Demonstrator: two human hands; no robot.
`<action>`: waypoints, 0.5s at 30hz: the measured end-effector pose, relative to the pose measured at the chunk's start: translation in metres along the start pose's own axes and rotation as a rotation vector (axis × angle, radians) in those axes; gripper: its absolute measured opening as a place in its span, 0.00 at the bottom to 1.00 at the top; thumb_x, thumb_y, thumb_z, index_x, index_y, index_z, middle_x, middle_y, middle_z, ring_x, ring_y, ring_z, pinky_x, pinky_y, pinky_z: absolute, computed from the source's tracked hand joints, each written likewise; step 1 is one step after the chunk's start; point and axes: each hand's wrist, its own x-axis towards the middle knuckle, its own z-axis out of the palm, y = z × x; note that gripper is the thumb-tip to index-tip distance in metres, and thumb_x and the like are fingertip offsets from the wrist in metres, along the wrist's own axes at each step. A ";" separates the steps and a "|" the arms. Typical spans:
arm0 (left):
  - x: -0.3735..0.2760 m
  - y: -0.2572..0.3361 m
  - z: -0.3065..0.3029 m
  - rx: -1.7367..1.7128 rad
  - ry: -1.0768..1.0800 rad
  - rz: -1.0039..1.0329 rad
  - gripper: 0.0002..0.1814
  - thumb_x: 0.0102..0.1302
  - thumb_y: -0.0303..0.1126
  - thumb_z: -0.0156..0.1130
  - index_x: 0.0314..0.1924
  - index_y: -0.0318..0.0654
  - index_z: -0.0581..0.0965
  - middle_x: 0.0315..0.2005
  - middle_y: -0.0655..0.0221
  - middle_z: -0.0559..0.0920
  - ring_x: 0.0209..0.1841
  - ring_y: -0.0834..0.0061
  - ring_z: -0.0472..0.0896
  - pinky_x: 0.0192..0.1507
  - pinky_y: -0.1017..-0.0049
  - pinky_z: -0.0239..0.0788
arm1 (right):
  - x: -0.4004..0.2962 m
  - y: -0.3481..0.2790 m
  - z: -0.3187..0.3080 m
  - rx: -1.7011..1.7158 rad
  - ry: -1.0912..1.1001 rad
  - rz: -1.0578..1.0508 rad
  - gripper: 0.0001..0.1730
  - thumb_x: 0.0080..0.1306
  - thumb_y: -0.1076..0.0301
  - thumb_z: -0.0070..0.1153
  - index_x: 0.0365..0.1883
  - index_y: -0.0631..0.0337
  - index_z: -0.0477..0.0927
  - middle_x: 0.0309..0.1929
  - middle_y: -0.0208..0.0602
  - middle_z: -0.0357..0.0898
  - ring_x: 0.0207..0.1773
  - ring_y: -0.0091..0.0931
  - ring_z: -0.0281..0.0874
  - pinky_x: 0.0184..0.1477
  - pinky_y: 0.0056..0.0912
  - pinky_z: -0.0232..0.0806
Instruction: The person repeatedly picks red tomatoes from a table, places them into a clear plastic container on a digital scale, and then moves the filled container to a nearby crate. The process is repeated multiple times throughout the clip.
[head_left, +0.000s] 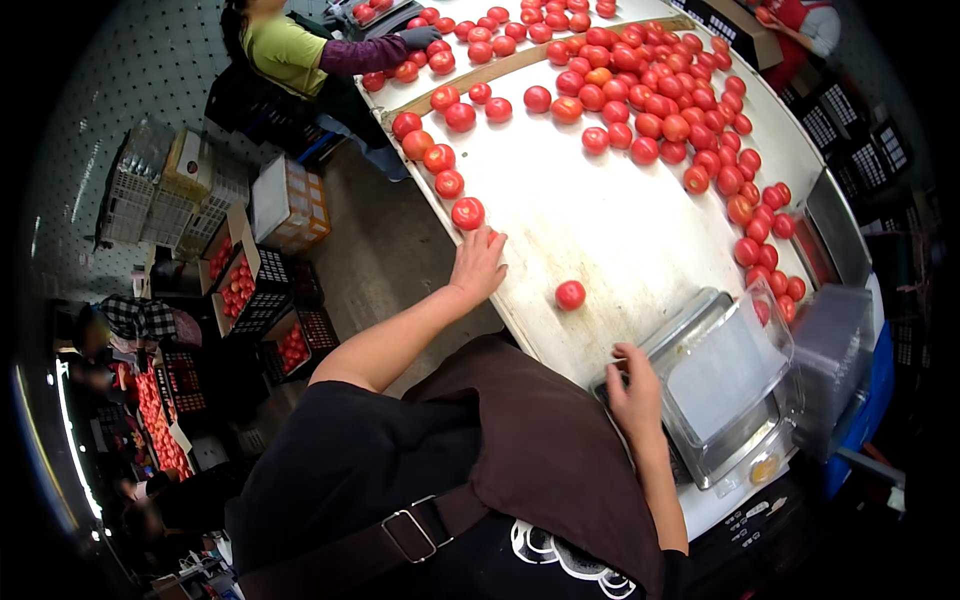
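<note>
My left hand (478, 268) rests at the near left edge of the white table (555, 225), its fingers curled over a tomato (492, 237) that they mostly cover. Just beyond the fingertips sits a red tomato (468, 214), the nearest of a line along that edge. One tomato (570, 295) lies alone between my two hands. My right hand (636, 390) is held with fingers apart and nothing seen in them, beside a stack of clear plastic trays (705, 450). A white sheet (724, 375) lies in the top tray.
A large heap of tomatoes (660, 97) covers the table's far right. A wooden strip (517, 64) crosses the tabletop. Beyond it, a gloved co-worker's hand (420, 37) touches tomatoes. Clear plastic containers (832, 360) stand at right. Crates of tomatoes (238, 289) sit at left.
</note>
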 end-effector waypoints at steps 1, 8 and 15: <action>0.002 -0.026 0.012 0.023 -0.078 -0.027 0.20 0.61 0.30 0.66 0.54 0.42 0.78 0.50 0.55 0.75 0.53 0.52 0.75 0.53 0.58 0.71 | 0.013 0.001 0.019 0.004 -0.044 -0.005 0.23 0.65 0.77 0.62 0.58 0.61 0.75 0.45 0.45 0.83 0.44 0.37 0.85 0.49 0.38 0.75; 0.029 -0.068 0.045 -0.252 -0.458 -0.063 0.24 0.62 0.33 0.65 0.58 0.41 0.76 0.50 0.53 0.76 0.49 0.52 0.78 0.55 0.58 0.73 | 0.103 0.048 0.131 -0.442 -0.198 -0.112 0.39 0.58 0.71 0.70 0.68 0.60 0.69 0.69 0.58 0.65 0.68 0.54 0.65 0.66 0.49 0.67; 0.041 -0.057 0.057 -0.567 -0.582 -0.042 0.33 0.62 0.46 0.68 0.63 0.38 0.72 0.59 0.54 0.75 0.61 0.52 0.73 0.62 0.58 0.67 | 0.152 0.057 0.182 -0.475 -0.244 -0.068 0.49 0.52 0.69 0.74 0.71 0.62 0.65 0.54 0.49 0.72 0.54 0.48 0.71 0.56 0.47 0.69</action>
